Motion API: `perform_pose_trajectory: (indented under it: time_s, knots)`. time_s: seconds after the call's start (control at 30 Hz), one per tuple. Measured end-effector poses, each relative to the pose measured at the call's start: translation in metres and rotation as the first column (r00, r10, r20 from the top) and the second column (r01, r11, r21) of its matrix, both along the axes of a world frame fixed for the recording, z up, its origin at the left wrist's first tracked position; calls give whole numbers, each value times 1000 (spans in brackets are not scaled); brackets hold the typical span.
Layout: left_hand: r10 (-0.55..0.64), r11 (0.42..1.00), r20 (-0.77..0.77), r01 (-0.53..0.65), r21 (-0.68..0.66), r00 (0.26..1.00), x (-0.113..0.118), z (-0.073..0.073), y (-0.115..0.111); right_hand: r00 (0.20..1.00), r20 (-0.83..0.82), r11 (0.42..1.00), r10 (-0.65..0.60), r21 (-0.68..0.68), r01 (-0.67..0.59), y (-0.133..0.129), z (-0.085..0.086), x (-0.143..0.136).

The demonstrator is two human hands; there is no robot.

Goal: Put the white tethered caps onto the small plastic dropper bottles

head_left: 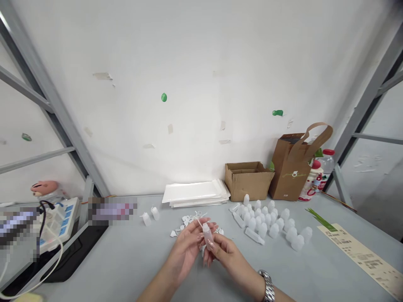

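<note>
Both hands meet around a small translucent squeeze bottle (208, 237), held tilted with its nozzle up, near the middle of the table's front. My right hand (226, 251) is closed on the lower part of its body. My left hand (188, 245) closes on it from the other side, thumb near the neck. A thin white plastic strip (199, 219) shows by the left fingers; whether they grip it I cannot tell. Beneath and behind the hands lies a pile of white plastic caps (186, 219), partly hidden by them.
Several uncapped bottles (262, 230) stand or lie at right; two capped bottles (146, 219) are at left. Behind are flat white packets (195, 193), a cardboard box (250, 184) and a brown paper bag (288, 180). A power strip (64, 222) with cables sits far left, a printed paper strip (362, 260) right.
</note>
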State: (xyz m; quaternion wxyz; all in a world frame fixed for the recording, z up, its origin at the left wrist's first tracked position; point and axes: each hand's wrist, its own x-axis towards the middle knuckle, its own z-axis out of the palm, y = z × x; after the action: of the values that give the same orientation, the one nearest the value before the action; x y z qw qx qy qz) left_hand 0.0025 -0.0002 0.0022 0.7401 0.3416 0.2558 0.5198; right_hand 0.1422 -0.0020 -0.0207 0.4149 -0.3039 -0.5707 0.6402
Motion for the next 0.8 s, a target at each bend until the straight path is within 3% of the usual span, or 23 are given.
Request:
perform_pose_trajectory:
  time_s: [0.27, 0.6, 0.8]
  knots:
    - [103, 994, -186, -110, -25, 977, 5, 0, -2, 999, 39, 998, -36, 59, 33, -2, -4, 0]
    - [19, 1000, -149, -18, 8, 989, 1, -8, 4, 999, 36, 998, -7, 64, 5, 2, -8, 0]
    - [38, 999, -234, -29, 40, 971, 1, -1, 3, 998, 55, 996, -27, 84, 22, 2, -14, -2]
